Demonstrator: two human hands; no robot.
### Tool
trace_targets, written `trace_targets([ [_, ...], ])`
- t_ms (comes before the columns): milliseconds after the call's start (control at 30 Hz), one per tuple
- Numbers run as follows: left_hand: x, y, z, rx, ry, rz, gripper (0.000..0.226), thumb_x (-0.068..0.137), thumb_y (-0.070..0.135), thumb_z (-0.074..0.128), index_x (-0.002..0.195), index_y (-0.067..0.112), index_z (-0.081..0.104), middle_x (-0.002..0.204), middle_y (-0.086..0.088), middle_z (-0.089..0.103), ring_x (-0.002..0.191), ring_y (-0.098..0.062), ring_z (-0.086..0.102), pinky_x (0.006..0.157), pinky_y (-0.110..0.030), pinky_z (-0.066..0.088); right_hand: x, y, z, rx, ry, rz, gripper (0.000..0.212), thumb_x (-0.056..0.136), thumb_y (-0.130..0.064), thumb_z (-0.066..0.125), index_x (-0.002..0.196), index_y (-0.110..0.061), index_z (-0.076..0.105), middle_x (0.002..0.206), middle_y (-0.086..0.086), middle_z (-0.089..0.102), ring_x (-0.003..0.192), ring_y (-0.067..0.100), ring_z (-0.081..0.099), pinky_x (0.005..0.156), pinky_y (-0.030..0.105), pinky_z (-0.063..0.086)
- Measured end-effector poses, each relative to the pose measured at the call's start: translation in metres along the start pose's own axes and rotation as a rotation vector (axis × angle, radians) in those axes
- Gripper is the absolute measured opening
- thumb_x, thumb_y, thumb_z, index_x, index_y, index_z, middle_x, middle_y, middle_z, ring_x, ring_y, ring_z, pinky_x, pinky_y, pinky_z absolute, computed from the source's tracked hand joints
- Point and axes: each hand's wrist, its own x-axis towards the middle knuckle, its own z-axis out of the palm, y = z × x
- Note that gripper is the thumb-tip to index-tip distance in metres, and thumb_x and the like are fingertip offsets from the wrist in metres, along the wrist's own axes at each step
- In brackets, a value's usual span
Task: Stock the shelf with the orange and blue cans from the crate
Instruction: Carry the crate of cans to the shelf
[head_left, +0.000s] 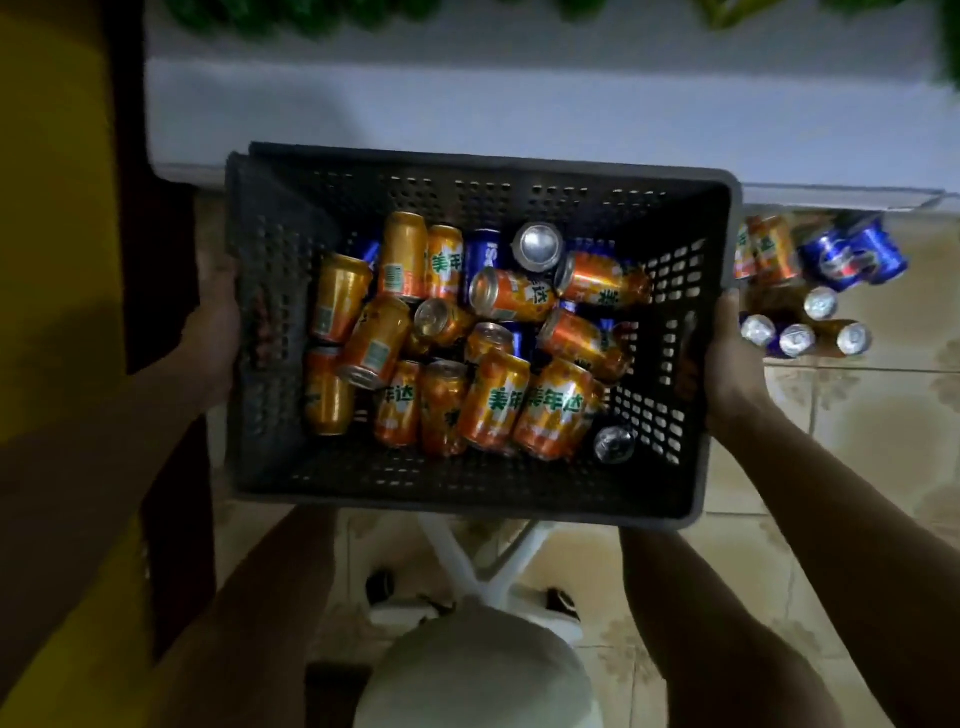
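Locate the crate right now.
In the head view the black crate sits mid-frame, gripped by the left hand and right hand at its sides, loaded with cans, in front of the white shelf.

Green Chinese characters 美年达 on the orange cans (556, 405) in the crate (467, 488), white letters "IS" on a blue can (480, 252), other labels too blurred to read

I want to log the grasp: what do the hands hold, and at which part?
Both hold the black crate of cans: left hand on its left side wall, right hand on its right side wall.
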Motion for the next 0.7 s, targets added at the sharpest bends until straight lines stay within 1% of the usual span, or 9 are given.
trace_targets([
  [67, 0.028, -0.009, 0.007, -0.023, -0.015, 0.019, 0.061, 0.086, 0.077, 0.035, 0.082, 0.024, 0.066, 0.067, 0.003, 0.061, 0.057, -0.013, 0.057, 0.055, -0.022, 0.047, 0.032, 0.006, 0.015, -0.005, -0.009, 0.005, 0.052, 0.097, -0.067, 0.031, 0.076, -0.026, 0.056, 0.048, -0.013, 0.058, 0.041, -0.002, 0.054, 0.039, 0.013, 0.04],
  [167, 0.059, -0.013, 0.016, -0.017, -0.083, 0.031, 0.063, 0.083, 0.077, 0.04, 0.083, 0.021, 0.068, 0.074, -0.005, 0.06, 0.065, -0.022, 0.055, 0.059, -0.03, 0.046, 0.073, 0.015, 0.031, -0.011, 0.018, 0.005, 0.053, 0.096, -0.068, 0.033, 0.095, -0.024, 0.063, 0.076, -0.007, 0.07, 0.067, 0.008, 0.067, 0.058, 0.023, 0.049],
  [267, 0.074, -0.01, 0.025, 0.007, -0.107, 0.045, 0.059, 0.084, 0.077, 0.035, 0.074, 0.024, 0.059, 0.069, -0.004, 0.051, 0.058, -0.02, 0.046, 0.051, -0.028, 0.039, 0.095, 0.018, 0.041, -0.001, 0.009, -0.012, 0.05, 0.097, -0.067, 0.031, 0.085, -0.027, 0.058, 0.052, -0.014, 0.061, 0.046, 0.0, 0.058, 0.044, 0.016, 0.043],
  [367, 0.088, -0.004, 0.038, 0.024, -0.108, 0.062, 0.059, 0.092, 0.071, 0.028, 0.065, 0.025, 0.053, 0.057, 0.002, 0.046, 0.046, -0.012, 0.042, 0.044, -0.021, 0.037, 0.113, 0.017, 0.049, 0.009, 0.006, -0.008, 0.05, 0.097, -0.066, 0.031, 0.089, -0.028, 0.061, 0.067, -0.011, 0.07, 0.062, 0.004, 0.068, 0.058, 0.022, 0.052],
  [400, 0.091, -0.001, 0.042, 0.012, -0.099, 0.07, 0.059, 0.094, 0.068, 0.026, 0.063, 0.026, 0.053, 0.054, 0.003, 0.046, 0.045, -0.01, 0.042, 0.043, -0.02, 0.037, 0.118, 0.016, 0.051, 0.014, 0.011, -0.015, 0.049, 0.097, -0.066, 0.031, 0.085, -0.028, 0.06, 0.066, -0.011, 0.069, 0.061, 0.003, 0.067, 0.056, 0.021, 0.052],
  [500, 0.105, 0.0, 0.046, -0.037, -0.082, 0.079, 0.061, 0.095, 0.067, 0.025, 0.06, 0.026, 0.053, 0.052, 0.004, 0.044, 0.044, -0.01, 0.041, 0.044, -0.022, 0.036, 0.129, 0.01, 0.056, 0.047, 0.047, -0.045, 0.048, 0.099, -0.064, 0.03, 0.07, -0.03, 0.046, 0.041, -0.016, 0.051, 0.035, -0.004, 0.048, 0.036, 0.01, 0.035],
  [567, 0.109, -0.005, 0.046, -0.06, -0.09, 0.093, 0.061, 0.094, 0.069, 0.025, 0.061, 0.026, 0.052, 0.052, 0.004, 0.042, 0.043, -0.01, 0.037, 0.042, -0.022, 0.032, 0.133, 0.009, 0.057, 0.042, 0.065, -0.04, 0.047, 0.097, -0.066, 0.031, 0.07, -0.03, 0.045, 0.042, -0.016, 0.051, 0.035, -0.003, 0.048, 0.036, 0.009, 0.035],
  [633, 0.113, -0.011, 0.047, -0.098, -0.041, 0.107, 0.059, 0.089, 0.076, 0.03, 0.066, 0.025, 0.052, 0.054, 0.005, 0.042, 0.043, -0.01, 0.035, 0.043, -0.023, 0.029, 0.136, 0.012, 0.057, 0.057, 0.07, -0.056, 0.045, 0.096, -0.067, 0.034, 0.08, -0.029, 0.053, 0.056, -0.016, 0.062, 0.048, -0.003, 0.059, 0.045, 0.015, 0.045],
  [700, 0.115, -0.015, 0.048, -0.133, 0.081, 0.093, 0.059, 0.079, 0.082, 0.038, 0.071, 0.027, 0.055, 0.057, 0.006, 0.044, 0.044, -0.011, 0.037, 0.046, -0.024, 0.028, 0.138, 0.016, 0.059, 0.058, 0.129, -0.077, 0.044, 0.097, -0.064, 0.035, 0.102, -0.027, 0.061, 0.085, -0.01, 0.07, 0.075, 0.004, 0.069, 0.064, 0.023, 0.054],
])
